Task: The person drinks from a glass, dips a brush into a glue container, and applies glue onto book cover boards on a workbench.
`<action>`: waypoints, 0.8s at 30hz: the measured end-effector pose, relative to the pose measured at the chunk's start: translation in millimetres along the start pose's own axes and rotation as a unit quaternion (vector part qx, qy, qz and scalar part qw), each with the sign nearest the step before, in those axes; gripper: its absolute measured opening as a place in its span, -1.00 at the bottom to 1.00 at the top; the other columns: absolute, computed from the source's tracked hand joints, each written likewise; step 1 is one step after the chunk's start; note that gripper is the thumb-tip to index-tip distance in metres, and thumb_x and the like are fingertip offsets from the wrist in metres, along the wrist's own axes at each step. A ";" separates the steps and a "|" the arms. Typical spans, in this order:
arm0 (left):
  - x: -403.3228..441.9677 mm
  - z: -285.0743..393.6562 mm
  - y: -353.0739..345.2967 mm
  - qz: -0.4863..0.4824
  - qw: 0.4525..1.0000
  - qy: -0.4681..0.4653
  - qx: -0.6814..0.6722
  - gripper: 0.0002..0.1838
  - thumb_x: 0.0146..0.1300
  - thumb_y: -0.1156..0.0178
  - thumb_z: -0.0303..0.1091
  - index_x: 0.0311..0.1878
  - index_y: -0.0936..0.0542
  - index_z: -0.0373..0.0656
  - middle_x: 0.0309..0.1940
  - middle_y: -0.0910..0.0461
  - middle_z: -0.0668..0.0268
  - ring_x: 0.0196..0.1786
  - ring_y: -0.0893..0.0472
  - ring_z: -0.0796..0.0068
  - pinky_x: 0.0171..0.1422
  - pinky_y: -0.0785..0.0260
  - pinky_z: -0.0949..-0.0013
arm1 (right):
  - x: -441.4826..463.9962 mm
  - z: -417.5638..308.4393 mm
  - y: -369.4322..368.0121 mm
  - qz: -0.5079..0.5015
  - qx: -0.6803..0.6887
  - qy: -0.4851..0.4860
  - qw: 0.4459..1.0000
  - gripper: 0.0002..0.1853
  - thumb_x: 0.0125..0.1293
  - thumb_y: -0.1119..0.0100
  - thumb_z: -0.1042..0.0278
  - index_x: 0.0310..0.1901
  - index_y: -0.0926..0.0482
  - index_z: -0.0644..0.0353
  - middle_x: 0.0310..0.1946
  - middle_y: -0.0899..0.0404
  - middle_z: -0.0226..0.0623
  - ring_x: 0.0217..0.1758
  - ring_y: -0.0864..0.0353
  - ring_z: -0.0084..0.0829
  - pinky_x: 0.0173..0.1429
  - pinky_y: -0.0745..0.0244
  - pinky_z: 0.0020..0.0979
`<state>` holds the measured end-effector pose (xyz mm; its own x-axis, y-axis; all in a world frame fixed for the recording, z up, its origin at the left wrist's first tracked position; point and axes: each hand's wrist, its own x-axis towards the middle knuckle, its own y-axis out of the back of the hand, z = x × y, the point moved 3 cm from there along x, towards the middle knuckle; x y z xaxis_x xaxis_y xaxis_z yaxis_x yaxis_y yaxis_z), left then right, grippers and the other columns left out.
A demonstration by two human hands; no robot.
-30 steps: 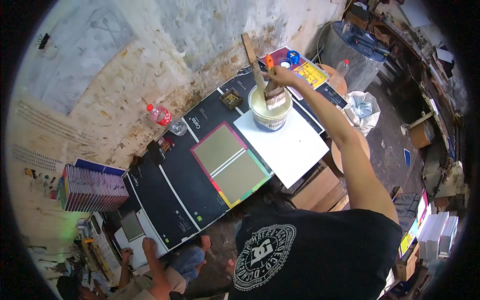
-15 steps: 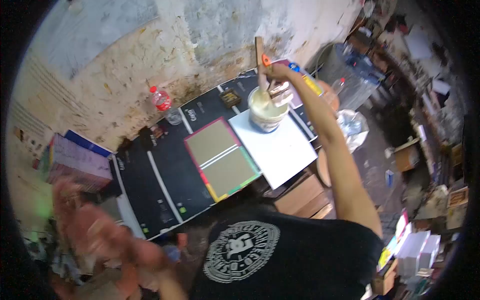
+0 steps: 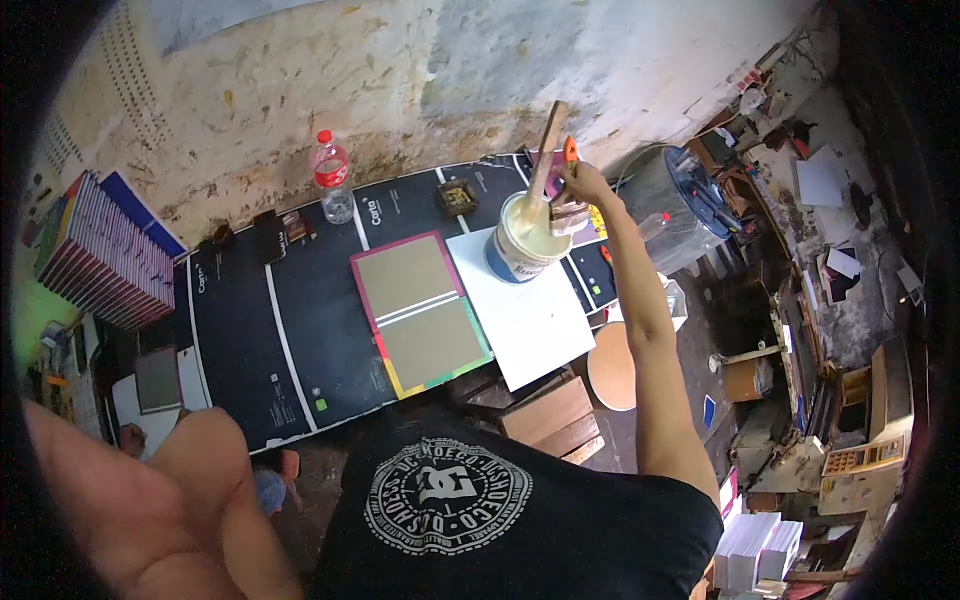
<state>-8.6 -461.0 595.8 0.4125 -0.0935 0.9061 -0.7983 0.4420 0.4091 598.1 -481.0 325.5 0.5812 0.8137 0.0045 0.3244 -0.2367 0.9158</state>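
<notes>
My right hand [image 3: 587,187] is closed around the orange-tipped handle of a wide paintbrush [image 3: 569,216]. The brush head hangs at the right side of a bucket's mouth, pale and coated. That bucket [image 3: 512,265] holds a thick cream-coloured paste, and a wooden stick [image 3: 550,145] leans upright in it. It stands on a white sheet [image 3: 525,335]. Left of the sheet lies a grey-brown board [image 3: 410,280] with coloured edges and two white lines across its middle. At the lower left my bent left arm [image 3: 150,500] comes close to the camera; its hand is out of view.
The black-covered table [image 3: 320,310] runs along a stained wall. On it stand a red-capped bottle [image 3: 334,178], a small dark tin [image 3: 456,197] and a tall stack of books [image 3: 110,255]. Another person's hand [image 3: 131,437] shows at the left. A grey barrel [image 3: 665,200] is at the right.
My left arm, blurred before with its hand showing at the lower left, now looms nearer the camera. The view has shifted. My right hand still holds the brush by the bucket.
</notes>
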 end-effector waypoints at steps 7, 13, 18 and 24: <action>-11.1 -3.5 3.7 0.022 1.000 -0.007 0.005 -0.57 0.15 -0.33 -0.44 0.10 -0.51 -0.22 -0.07 -0.52 0.36 -0.14 -0.46 0.56 -0.07 -0.28 0.49 | 58.0 -22.4 1.5 0.108 -0.104 0.219 0.964 -0.50 0.39 0.02 -0.06 -0.14 -0.63 0.30 -0.23 -0.67 0.15 -0.16 -0.72 -0.12 -0.05 -0.54 -0.08; -16.5 -4.8 9.1 0.054 0.998 0.011 -0.020 -0.57 0.15 -0.36 -0.41 0.09 -0.51 -0.22 -0.10 -0.52 0.37 -0.16 -0.45 0.57 -0.09 -0.28 0.50 | 22.6 -4.7 -18.4 0.005 -0.156 0.144 0.977 -0.55 0.34 -0.08 -0.08 -0.29 -0.54 0.26 -0.44 -0.64 0.07 -0.38 -0.64 0.07 -0.24 -0.50 -0.01; -53.6 -26.3 30.9 0.259 0.964 0.064 -0.001 -0.57 0.15 -0.39 -0.39 0.07 -0.51 -0.23 -0.12 -0.51 0.37 -0.17 -0.45 0.57 -0.11 -0.28 0.51 | -19.7 -67.6 -30.2 -0.008 -0.292 0.152 0.944 -0.52 0.25 -0.21 0.05 0.06 -0.38 0.18 -0.25 -0.66 0.04 -0.14 -0.66 0.05 -0.11 -0.53 0.03; -255.7 -162.7 -137.1 0.101 0.826 0.493 0.254 -0.31 0.06 -0.46 -0.12 0.19 -0.43 -0.25 0.09 -0.49 0.08 0.15 -0.46 0.11 0.24 -0.28 0.03 | -45.5 -148.1 -132.2 0.117 -0.157 0.344 0.919 -0.55 0.14 -0.17 0.50 0.10 -0.37 0.06 -0.30 -0.62 -0.15 -0.17 -0.67 -0.09 -0.21 -0.58 -0.07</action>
<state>66.7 -352.5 290.5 0.2058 0.8188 0.5359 -0.8718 -0.0954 0.4805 418.3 -408.0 263.7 -0.0355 0.9286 0.3695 -0.0432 -0.3708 0.9277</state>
